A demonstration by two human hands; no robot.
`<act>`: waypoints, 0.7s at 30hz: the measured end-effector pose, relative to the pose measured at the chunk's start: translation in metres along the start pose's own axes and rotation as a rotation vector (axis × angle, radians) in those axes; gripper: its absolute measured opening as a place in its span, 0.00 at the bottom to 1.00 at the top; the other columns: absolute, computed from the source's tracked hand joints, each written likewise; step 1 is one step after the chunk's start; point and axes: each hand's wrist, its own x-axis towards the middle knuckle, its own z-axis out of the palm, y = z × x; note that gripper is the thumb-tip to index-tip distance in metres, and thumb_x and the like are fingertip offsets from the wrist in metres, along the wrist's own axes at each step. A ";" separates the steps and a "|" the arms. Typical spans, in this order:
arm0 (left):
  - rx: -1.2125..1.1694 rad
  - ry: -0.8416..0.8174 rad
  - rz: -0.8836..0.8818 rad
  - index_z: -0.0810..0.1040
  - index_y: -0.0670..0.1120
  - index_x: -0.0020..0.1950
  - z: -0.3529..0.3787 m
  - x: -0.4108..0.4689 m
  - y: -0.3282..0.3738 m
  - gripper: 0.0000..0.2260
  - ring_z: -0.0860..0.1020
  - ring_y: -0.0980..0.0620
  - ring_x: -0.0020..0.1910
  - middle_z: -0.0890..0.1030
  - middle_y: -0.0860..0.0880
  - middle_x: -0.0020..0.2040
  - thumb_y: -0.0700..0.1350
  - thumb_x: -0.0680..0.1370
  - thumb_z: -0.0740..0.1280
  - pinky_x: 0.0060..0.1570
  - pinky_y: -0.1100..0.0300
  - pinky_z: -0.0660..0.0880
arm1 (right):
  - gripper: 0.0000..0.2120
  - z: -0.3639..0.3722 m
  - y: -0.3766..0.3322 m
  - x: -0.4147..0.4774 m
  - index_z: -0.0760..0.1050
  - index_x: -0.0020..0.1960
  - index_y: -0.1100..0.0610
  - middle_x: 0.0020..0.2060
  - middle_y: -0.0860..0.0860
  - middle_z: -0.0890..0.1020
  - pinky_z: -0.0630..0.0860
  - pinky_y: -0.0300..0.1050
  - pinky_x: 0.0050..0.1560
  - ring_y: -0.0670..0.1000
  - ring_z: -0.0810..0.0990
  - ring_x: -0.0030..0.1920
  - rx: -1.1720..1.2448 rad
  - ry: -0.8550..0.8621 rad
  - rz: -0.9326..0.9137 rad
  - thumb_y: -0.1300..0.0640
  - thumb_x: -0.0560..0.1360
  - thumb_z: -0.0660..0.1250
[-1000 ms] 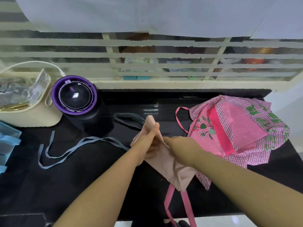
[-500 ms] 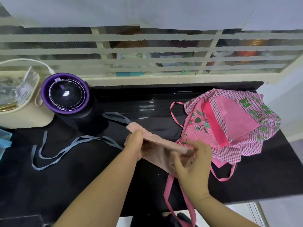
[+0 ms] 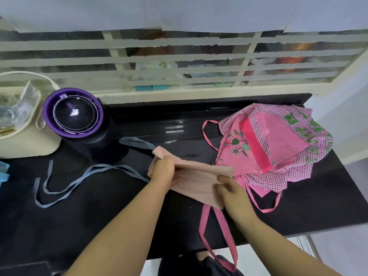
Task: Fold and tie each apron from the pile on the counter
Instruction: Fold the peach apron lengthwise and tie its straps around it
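Left hand: clamped on the 9 o'clock end of the peach apron, fingers curled around the cloth.
Right hand: pinches the same apron near its 3 o'clock end; the two hands are apart, with the cloth spanning between them.
Peach apron: folded into a narrow band and held just above the table, near its middle.
Blue-grey straps: trail from the peach apron toward 9 o'clock and lie in loose loops on the table; one more loop lies at 11 o'clock of the hands.
Pink checked apron: a crumpled heap at 2 o'clock of the hands, touching the far end of the peach apron.
Pink straps: run from the heap toward 6 o'clock and hang over the table's near edge.
Table: black, glossy, showing window glare at 12 o'clock.
Purple-rimmed round appliance: stands at 10 o'clock, well apart from the hands.
Cream basket: just beside the appliance at its 9 o'clock, with clear wrappers inside.
Window grille: cream horizontal bars along the table's far edge, blurred items behind the glass.
White sheet: covers the top of the window.
Floor: pale, visible at 4 o'clock beyond the table's corner.
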 end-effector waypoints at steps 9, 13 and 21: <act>-0.066 -0.141 0.027 0.70 0.43 0.64 -0.011 0.008 -0.009 0.13 0.81 0.42 0.49 0.78 0.39 0.56 0.40 0.78 0.60 0.32 0.51 0.78 | 0.34 -0.023 -0.036 0.022 0.76 0.53 0.67 0.51 0.61 0.82 0.72 0.54 0.62 0.60 0.79 0.55 0.793 -0.101 0.645 0.34 0.74 0.59; -0.111 -0.177 0.047 0.69 0.41 0.67 -0.020 0.005 -0.013 0.17 0.79 0.42 0.52 0.77 0.40 0.56 0.36 0.78 0.60 0.35 0.52 0.79 | 0.21 -0.006 -0.036 0.030 0.76 0.53 0.65 0.41 0.58 0.81 0.75 0.53 0.56 0.58 0.81 0.48 0.833 -0.054 0.704 0.45 0.77 0.63; -0.070 -0.076 0.080 0.74 0.44 0.55 -0.046 0.012 0.001 0.09 0.78 0.48 0.47 0.79 0.45 0.50 0.46 0.77 0.67 0.43 0.53 0.77 | 0.05 -0.013 -0.017 0.024 0.74 0.48 0.67 0.41 0.59 0.81 0.81 0.42 0.32 0.54 0.80 0.41 0.638 -0.090 0.551 0.69 0.79 0.60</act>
